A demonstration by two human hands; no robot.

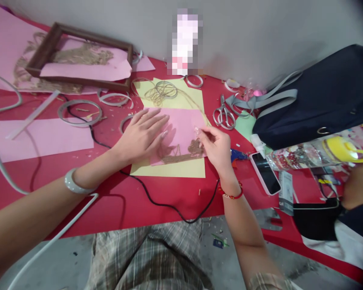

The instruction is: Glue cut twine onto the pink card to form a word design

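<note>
Passage leftward from the left hand point(142, 137) is being obstructed by a black cable point(97, 141) and looped strips point(78, 101). Rightward, the right hand point(216, 151) is being hemmed in by a blue glue gun point(237, 155) and a smartphone point(264, 173).

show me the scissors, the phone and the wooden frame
silver scissors point(223, 109), head view, near the pivot
phone point(265, 174), head view, on the dark screen
wooden picture frame point(93, 35), head view, on the top bar

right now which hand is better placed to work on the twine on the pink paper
Likely your right hand: its fingers are right by the twine on the pink paper, while your left hand lies flat on the paper, seemingly holding it down.
</note>
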